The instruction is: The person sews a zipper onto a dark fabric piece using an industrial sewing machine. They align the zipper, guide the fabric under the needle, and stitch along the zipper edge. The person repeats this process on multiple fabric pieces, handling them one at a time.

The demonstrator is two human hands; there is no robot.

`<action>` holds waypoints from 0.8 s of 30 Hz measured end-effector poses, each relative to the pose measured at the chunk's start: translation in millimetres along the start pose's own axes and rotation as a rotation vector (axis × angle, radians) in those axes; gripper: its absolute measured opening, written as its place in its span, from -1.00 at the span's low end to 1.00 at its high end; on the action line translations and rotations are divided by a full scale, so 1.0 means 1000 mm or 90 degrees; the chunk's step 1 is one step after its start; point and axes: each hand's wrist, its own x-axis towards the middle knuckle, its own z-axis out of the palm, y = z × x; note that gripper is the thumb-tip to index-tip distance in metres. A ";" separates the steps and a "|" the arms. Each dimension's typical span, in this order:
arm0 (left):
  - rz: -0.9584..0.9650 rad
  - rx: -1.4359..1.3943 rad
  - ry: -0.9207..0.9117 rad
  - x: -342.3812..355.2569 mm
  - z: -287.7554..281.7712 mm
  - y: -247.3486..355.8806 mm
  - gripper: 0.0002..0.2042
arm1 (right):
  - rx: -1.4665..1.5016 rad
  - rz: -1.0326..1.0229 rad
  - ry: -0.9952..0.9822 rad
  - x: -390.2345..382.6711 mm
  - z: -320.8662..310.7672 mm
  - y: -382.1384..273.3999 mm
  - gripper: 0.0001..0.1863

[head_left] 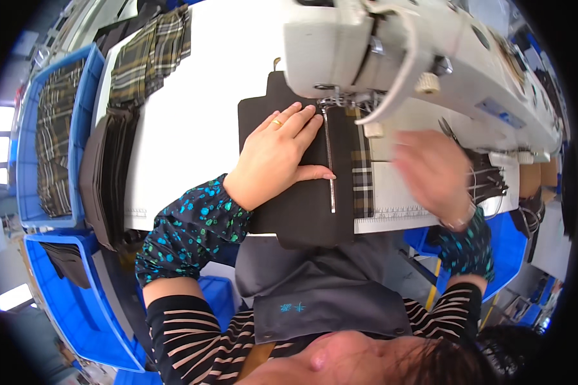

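Our left hand [273,157], fingers spread, flattens the dark-brown fabric panel [295,215], seven o'clock of the white metal sewing machine [347,54]; our blurred right hand's [433,172] grip we cannot tell. Uneven pressing could skew the straight silver zipper [329,149].

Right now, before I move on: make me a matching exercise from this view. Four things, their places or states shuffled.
Things:
1. left hand
2. right hand
3. zipper
4. upper-left blue bin

Places or states:
A. silver-coloured, long and narrow
B. filled with plaid fabric
C. blurred, apart from the dark panel
D. spread flat on the dark panel

Pairs: 1-D, 2-C, 3-A, 4-B
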 end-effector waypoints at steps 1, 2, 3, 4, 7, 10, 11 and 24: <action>-0.008 -0.008 -0.005 0.000 -0.002 0.000 -0.16 | 0.039 -0.016 -0.036 0.018 0.017 -0.006 -0.75; -0.015 -0.018 -0.010 0.001 -0.003 -0.001 -0.16 | 0.029 -0.016 -0.051 0.024 0.037 -0.009 -0.72; -0.025 -0.028 -0.016 0.000 -0.004 -0.001 -0.16 | 0.039 -0.020 -0.045 0.031 0.049 -0.010 -0.71; -0.018 -0.024 -0.015 0.001 -0.004 -0.002 -0.16 | 0.047 -0.024 -0.038 0.038 0.059 -0.009 -0.71; -0.007 -0.010 -0.011 0.002 -0.004 -0.002 -0.15 | 0.069 0.004 -0.059 0.034 0.076 -0.009 -0.73; -0.004 0.000 -0.011 0.003 -0.006 0.000 -0.15 | 0.087 0.013 -0.048 0.030 0.080 -0.008 -0.76; -0.006 0.000 -0.012 0.003 -0.007 0.001 -0.15 | 0.095 0.014 -0.047 0.030 0.080 -0.008 -0.77; 0.000 0.022 -0.003 0.004 -0.009 -0.001 -0.16 | -0.014 0.135 -0.010 0.034 0.058 0.011 -0.84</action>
